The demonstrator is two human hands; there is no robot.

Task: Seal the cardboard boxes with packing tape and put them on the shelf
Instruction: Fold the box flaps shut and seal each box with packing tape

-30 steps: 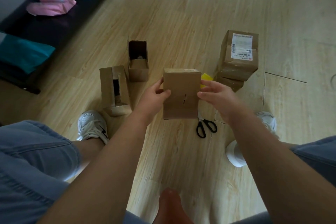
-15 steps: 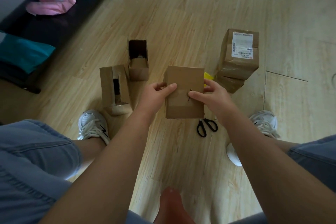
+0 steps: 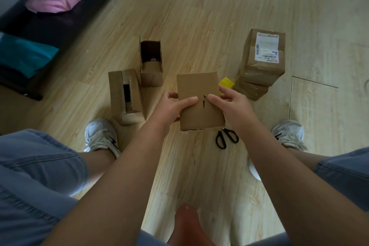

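Head view: left hand and right hand grip a cardboard box above the floor, thumbs pinning its flaps shut, seemingly for taping; scissors lie beside

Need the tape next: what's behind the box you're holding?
Behind the held box, a yellow object pokes out at its right edge; whether it is tape is unclear. Black scissors lie below it. The rest is covered.

cardboard box tipped broad face up, both thumbs now pressing near its centre slit
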